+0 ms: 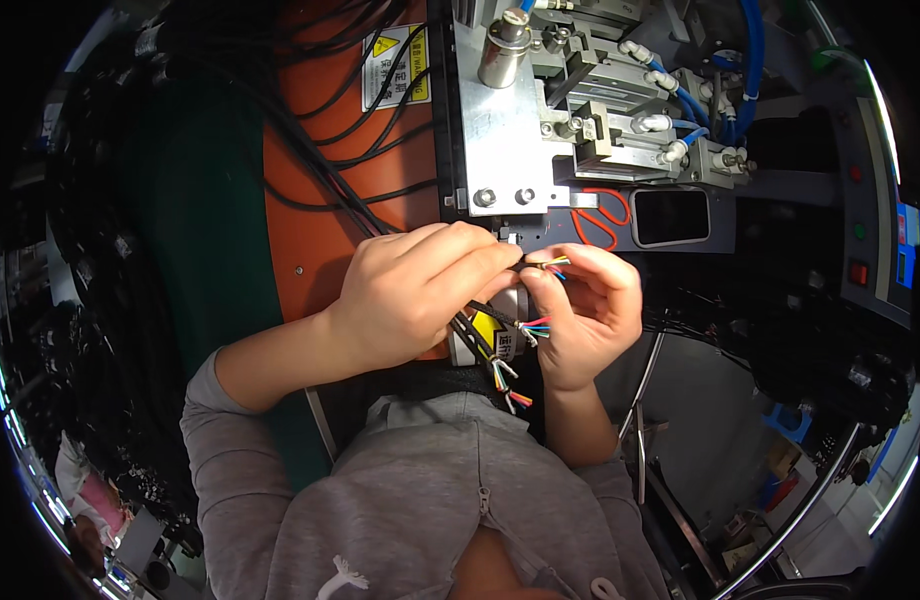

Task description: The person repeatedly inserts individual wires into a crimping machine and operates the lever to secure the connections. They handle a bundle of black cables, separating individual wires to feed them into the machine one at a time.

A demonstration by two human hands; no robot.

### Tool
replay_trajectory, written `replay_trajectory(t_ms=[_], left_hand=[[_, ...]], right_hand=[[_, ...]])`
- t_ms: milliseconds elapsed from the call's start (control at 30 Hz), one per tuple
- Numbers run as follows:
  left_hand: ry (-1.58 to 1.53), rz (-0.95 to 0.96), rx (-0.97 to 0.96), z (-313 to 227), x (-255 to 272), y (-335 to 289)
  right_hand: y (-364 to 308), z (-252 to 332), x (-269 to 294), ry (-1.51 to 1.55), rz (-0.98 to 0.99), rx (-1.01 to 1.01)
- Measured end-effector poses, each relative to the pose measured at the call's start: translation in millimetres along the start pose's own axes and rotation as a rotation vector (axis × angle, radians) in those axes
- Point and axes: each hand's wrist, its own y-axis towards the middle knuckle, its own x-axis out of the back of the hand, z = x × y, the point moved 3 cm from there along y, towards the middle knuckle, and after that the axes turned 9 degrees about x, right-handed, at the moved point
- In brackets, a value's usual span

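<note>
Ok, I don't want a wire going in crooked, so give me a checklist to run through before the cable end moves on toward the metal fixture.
1. Left hand grips the black cable: ok.
2. Right hand pinches the coloured wire ends at its fingertips: ok.
3. Wire ends fanned apart, not tangled: cannot tell, too small.
4. Spare cables with stripped ends hang below the hands, apart from the pinched one: ok.
5. Metal fixture sits just above the hands, its slot unobstructed: cannot tell.

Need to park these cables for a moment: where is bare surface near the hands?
Bare orange panel left of the left hand, below the black cable bundle. Crowded: metal fixture above the right hand, and the stripped wire ends below.
</note>
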Motion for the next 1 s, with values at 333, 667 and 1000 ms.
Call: replay_trajectory(t_ms=[333, 667, 1000], left_hand=[[-0.054, -0.024, 0.005, 0.4, 1.3, -1.6], [-0.090, 0.023, -0.033, 2.7, 1.4, 3.1], [0.067, -0.052, -0.058, -4.5, 0.5, -5.0]], right_hand=[[16.6, 3.6, -2.3, -0.262, 0.258, 0.259], [36.6, -1.7, 12.1, -0.140, 0.432, 0.091], [7.1, -11.3, 0.8, 0.292, 0.050, -0.394]])
